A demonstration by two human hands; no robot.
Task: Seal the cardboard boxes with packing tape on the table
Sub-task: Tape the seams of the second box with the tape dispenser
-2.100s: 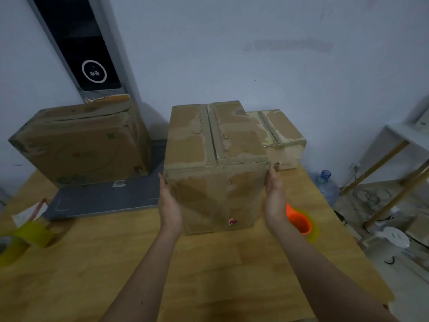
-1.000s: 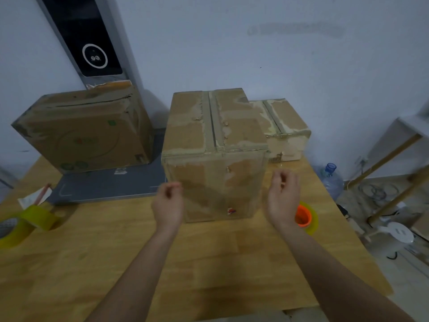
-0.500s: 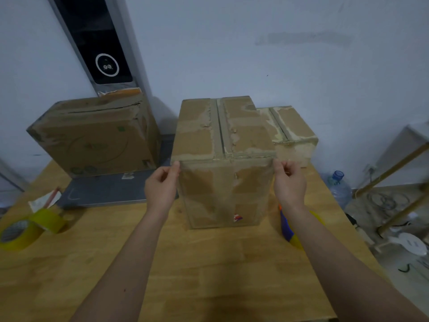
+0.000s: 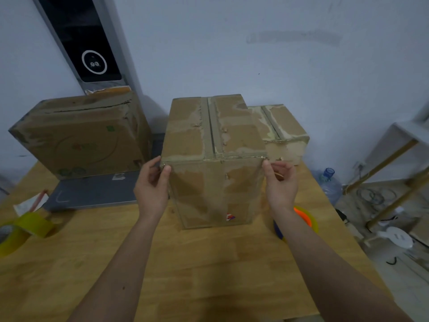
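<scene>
A tall cardboard box (image 4: 213, 187) stands upright in the middle of the wooden table (image 4: 209, 263), its top flaps closed with old tape along the centre seam. My left hand (image 4: 152, 184) pinches the box's top front left corner between thumb and fingers. At the top front right corner, my right hand (image 4: 281, 182) has its fingers curled and its fingertips on the edge. A tape roll with an orange core (image 4: 306, 218) lies on the table just behind my right wrist, partly hidden. Two yellow tape rolls (image 4: 25, 228) sit at the left edge.
A wide cardboard box (image 4: 79, 140) rests on a grey mat (image 4: 92, 192) at the back left. A smaller box (image 4: 284, 133) sits behind the tall one on the right. A black panel (image 4: 88, 40) leans on the wall. Beyond the table's right edge are a water bottle (image 4: 327, 182) and a shelf frame (image 4: 383, 163).
My hands let go of the box's sides, drew back curled, then came up to its top front corners. Over the last half second they have stayed there.
</scene>
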